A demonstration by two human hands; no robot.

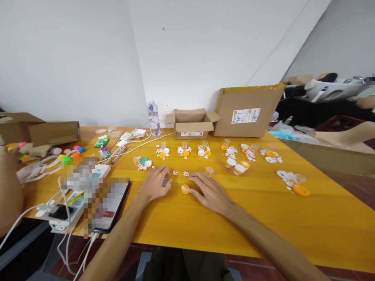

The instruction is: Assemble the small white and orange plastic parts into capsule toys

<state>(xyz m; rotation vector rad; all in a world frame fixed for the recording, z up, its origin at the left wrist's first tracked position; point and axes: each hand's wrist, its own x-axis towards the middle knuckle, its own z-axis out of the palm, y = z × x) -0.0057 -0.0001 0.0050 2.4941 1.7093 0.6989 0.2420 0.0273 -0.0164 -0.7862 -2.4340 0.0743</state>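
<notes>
My left hand [155, 183] rests on the yellow table [205, 222], fingers curled over a small grey round part [166, 182]. My right hand [209, 191] lies flat just right of it, fingertips beside an orange cap [185, 189] with a white insert. Two tiny white pieces [180, 173] and a small clear cup [209, 171] lie just beyond the hands. Further back, groups of orange caps, white discs and clear cups [205, 150] sit in a row across the table.
An open small cardboard box [191, 123], a larger box [247, 111] and a water bottle [154, 117] stand at the back. A phone [113, 205], power strip [63, 212] and cables lie at left. Another person's arm [10, 187] is at the far left.
</notes>
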